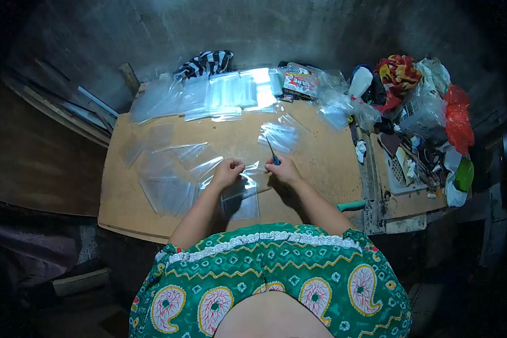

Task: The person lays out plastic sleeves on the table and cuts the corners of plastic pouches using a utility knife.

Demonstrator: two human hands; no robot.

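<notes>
Left hand: left hand (227, 172) is curled shut, pinching the top left edge of a clear plastic bag (241, 197).
Right hand: right hand (283, 169) is closed around a thin blue-handled tool (273, 154), and its fingers also touch the bag's top right edge.
Tool: it points up and away from the person, the blue end at the fingers.
Bag: flat on the wooden board (327, 158), near the front edge, between the two hands.
Loose bags: a spread of clear bags (166, 169) lies just left of the left hand; a small bundle (280, 135) lies beyond the right hand.
Far edge: stacks of bags (231, 90) sit along the back of the board.
Right side: a heap of clutter (422, 112), well apart from the hands.
</notes>
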